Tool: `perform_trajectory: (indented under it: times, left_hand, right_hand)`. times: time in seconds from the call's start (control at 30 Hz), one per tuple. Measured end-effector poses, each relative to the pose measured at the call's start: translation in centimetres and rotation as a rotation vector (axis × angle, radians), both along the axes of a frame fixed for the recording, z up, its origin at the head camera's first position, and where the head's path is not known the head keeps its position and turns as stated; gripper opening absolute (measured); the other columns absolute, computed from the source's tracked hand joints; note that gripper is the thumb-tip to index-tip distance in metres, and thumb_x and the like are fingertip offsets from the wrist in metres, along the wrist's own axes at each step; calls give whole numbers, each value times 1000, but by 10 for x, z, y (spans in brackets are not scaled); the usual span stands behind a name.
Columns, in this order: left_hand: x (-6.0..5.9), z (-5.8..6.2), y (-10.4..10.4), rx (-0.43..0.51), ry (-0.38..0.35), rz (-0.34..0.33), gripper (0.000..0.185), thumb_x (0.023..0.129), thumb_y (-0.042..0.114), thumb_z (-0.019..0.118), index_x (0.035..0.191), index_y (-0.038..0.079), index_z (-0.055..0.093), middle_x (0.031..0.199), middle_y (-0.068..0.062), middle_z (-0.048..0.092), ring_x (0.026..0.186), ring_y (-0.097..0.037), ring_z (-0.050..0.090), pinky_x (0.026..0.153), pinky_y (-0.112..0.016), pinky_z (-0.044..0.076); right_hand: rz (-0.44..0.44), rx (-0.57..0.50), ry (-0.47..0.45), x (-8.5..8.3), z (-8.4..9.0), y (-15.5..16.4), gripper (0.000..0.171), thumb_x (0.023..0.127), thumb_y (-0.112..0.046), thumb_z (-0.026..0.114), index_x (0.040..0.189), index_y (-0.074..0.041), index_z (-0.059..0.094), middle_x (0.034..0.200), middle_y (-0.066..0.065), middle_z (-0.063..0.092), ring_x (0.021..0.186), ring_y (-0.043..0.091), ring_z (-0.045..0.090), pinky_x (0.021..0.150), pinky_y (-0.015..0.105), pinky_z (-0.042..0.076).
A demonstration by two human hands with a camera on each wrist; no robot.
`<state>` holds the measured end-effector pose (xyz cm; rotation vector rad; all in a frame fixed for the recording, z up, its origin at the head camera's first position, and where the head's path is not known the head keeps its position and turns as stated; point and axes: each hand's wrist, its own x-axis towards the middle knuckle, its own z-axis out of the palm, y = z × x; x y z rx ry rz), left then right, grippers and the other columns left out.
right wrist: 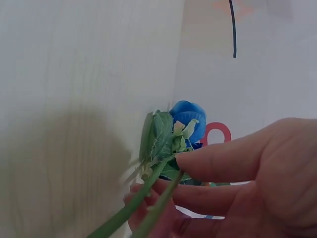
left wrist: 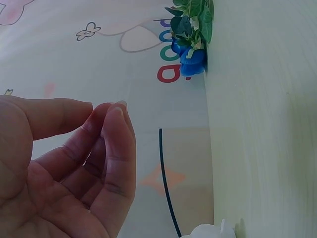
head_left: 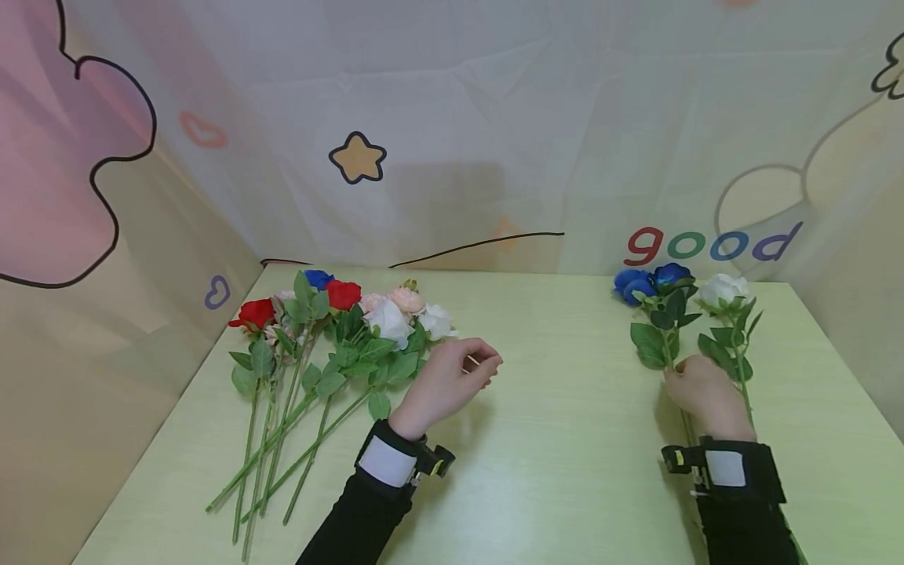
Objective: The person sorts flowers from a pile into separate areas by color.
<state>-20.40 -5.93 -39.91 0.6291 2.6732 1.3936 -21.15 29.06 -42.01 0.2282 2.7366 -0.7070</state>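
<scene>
My right hand (head_left: 712,399) pinches the green stems of blue roses (head_left: 634,286) at the right of the table. In the right wrist view, two stems (right wrist: 157,204) pass by the thumb and fingertips, with a blue bloom (right wrist: 189,118) beyond them. A white rose (head_left: 726,290) lies just right of this hand, its lower stem partly hidden by hand and sleeve. My left hand (head_left: 446,383) hovers beside the left flower pile with fingers loosely bent. Nothing shows between its thumb and fingertips in the left wrist view.
On the left lie red roses (head_left: 344,295), white roses (head_left: 388,322), pale pink flowers (head_left: 406,300) and a blue rose (head_left: 319,278), their stems crossing toward the front. A printed cloth (head_left: 452,118) hangs behind the pale table (head_left: 551,439).
</scene>
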Motion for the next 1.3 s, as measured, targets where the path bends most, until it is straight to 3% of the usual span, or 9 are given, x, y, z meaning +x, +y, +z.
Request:
perform_trajectory:
  times: [0.13,0.3,0.53,0.8,1.03,1.2,1.3]
  left_hand:
    - [0,0,0,-2,2,0,18,94,20,55,100,10,67,82,1,67,68,-6,61,60,-22,50]
    - [1,-1,0,3,-1,-3,17,94,21,55,100,11,67,82,1,67,68,-6,61,60,-22,50]
    - [1,-3,5,10,4,-25,15,93,20,56,97,11,67,81,1,67,67,-7,61,58,-21,50]
    - [1,-5,7,-22,9,-25,17,94,23,56,99,12,68,82,1,68,68,-5,60,59,-20,49]
    - [1,-4,7,-32,22,-29,17,94,24,56,98,14,68,81,4,67,68,-4,59,59,-20,49]
    - [2,-3,7,-45,44,-14,16,94,23,55,98,14,68,83,2,68,69,-5,59,61,-19,48]
    - [2,-3,7,-49,70,2,16,94,21,55,98,13,68,85,1,69,71,-7,60,63,-19,48]
  right_hand:
    - [29,-15,43,-3,-5,-3,44,93,-15,38,120,20,45,121,40,46,103,50,51,76,52,47]
    - [103,-9,141,-5,-10,-9,41,88,-9,47,116,21,48,116,40,50,100,50,53,78,54,46]
    - [136,-16,123,-5,-12,-25,46,87,-7,51,123,21,43,113,37,55,99,48,56,76,50,49]
    - [127,-17,138,-5,-13,-31,45,90,-13,52,120,20,47,111,37,56,94,44,59,74,48,49]
    - [101,-9,185,-2,-2,-27,48,91,-17,49,120,20,46,110,36,56,90,41,59,72,48,49]
    - [95,-10,247,2,10,-33,44,90,-17,48,119,16,50,99,29,61,75,30,58,61,36,45]
    - [92,-33,279,5,19,-38,39,91,-16,47,118,12,54,100,27,61,75,28,57,58,31,43]
